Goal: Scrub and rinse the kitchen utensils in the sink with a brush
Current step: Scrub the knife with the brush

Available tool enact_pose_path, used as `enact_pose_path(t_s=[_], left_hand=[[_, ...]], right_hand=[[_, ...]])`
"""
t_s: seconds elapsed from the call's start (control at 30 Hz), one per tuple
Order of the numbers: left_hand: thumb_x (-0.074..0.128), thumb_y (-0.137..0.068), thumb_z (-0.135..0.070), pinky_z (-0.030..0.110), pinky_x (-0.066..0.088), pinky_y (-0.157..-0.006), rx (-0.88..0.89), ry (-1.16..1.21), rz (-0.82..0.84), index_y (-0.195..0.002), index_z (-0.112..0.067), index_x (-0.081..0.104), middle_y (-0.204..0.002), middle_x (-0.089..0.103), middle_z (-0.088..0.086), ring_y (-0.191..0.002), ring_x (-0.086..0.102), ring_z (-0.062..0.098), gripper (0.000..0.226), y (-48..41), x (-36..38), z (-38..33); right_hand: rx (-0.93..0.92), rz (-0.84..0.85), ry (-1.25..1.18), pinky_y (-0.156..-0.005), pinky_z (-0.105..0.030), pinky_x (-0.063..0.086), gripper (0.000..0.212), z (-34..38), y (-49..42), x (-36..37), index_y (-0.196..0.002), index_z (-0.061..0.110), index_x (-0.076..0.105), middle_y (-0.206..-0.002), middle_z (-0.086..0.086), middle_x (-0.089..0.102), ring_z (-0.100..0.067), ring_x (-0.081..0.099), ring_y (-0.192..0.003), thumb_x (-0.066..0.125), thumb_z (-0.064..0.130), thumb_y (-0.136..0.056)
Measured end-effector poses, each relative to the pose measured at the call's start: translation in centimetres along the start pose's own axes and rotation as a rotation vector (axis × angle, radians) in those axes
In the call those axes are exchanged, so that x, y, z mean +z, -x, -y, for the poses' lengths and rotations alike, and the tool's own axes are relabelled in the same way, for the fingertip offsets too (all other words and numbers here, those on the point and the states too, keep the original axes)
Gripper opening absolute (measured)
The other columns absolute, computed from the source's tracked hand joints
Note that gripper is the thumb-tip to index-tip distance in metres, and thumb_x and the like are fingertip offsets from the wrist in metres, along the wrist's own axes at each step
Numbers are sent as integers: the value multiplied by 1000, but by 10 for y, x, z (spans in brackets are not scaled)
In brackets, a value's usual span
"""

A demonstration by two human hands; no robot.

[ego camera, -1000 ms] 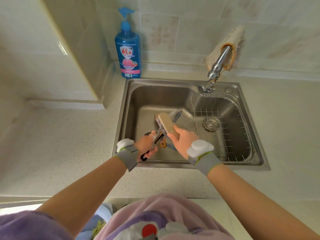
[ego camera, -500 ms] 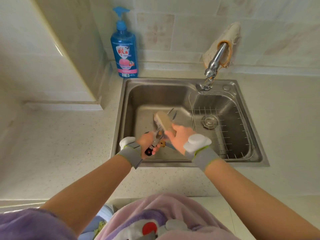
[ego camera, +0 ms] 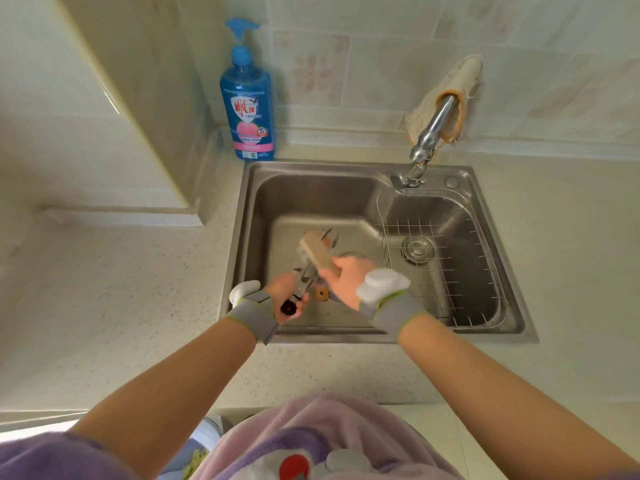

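Beside the worktop (ego camera: 138,289), over the steel sink (ego camera: 311,192) and below a dry-looking tap (ego camera: 429,133), the left hand (ego camera: 285,299) grips a black-handled metal utensil (ego camera: 306,284). The right hand (ego camera: 346,277) curls round the wooden brush (ego camera: 317,252). The brush has slid slightly along the metal since a moment ago, so scrubbing likely goes on and rinsing has not begun.

A home kitchen: a stainless steel sink (ego camera: 311,188) is set into a speckled stone table (ego camera: 121,306) against a tiled wall (ego camera: 381,46). A blue dish soap pump bottle (ego camera: 247,105) stands behind it, a cloth (ego camera: 464,77) drapes over the faucet (ego camera: 431,131), and a wire drainer rack (ego camera: 450,271) sits inside.
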State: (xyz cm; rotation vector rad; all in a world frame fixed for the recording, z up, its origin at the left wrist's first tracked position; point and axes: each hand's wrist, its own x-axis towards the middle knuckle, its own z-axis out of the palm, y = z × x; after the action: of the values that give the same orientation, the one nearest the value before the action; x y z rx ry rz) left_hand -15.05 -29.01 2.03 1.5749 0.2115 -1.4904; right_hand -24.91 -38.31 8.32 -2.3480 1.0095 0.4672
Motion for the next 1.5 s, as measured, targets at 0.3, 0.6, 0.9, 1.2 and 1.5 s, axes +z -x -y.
enact_pose_path(t_s=[0.3, 0.6, 0.9, 1.2, 1.5], left_hand=[[20, -103, -32, 7, 27, -27, 6, 60, 53, -74, -11, 51, -32, 45, -2, -20, 36, 7, 47, -7, -6, -10], [26, -102, -33, 6, 23, -27, -6, -60, 74, -68, -11, 48, -31, 41, -2, -18, 32, 7, 46, -8, -2, -8], [29, -100, -38, 4, 24, -30, -40, -198, 104, -93, -8, 52, -32, 40, -1, -19, 30, 10, 38, -13, -6, -15], [20, -100, -52, 5, 24, -28, -16, -56, 119, -75, -12, 49, -33, 41, -2, -19, 32, 8, 55, -24, -12, -18], [22, -98, -54, 9, 21, -30, -16, -242, 118, -81, -12, 63, -40, 39, -3, -24, 28, 7, 61, -18, -13, -13]], right_hand=[[-2, -10, -10, -92, -34, 46, 44, 6, -12, -2, -125, 16, 59, -120, -11, 65, -33, 58, -112, 42, 44, -96], [-2, -26, -69, -93, -33, 46, 49, 2, 0, 19, -136, 17, 49, -124, -9, 64, -32, 58, -116, 44, 44, -96], [70, -9, -53, -87, -33, 48, 44, -10, -19, 25, -123, 15, 58, -116, -12, 66, -34, 60, -108, 42, 45, -95], [55, 6, -82, -93, -35, 49, 46, 8, -22, 22, -129, 18, 54, -119, -11, 65, -34, 59, -113, 42, 46, -95], [173, 15, -68, -98, -34, 42, 54, -20, -52, 10, -144, 16, 37, -137, -12, 53, -33, 51, -124, 39, 45, -98]])
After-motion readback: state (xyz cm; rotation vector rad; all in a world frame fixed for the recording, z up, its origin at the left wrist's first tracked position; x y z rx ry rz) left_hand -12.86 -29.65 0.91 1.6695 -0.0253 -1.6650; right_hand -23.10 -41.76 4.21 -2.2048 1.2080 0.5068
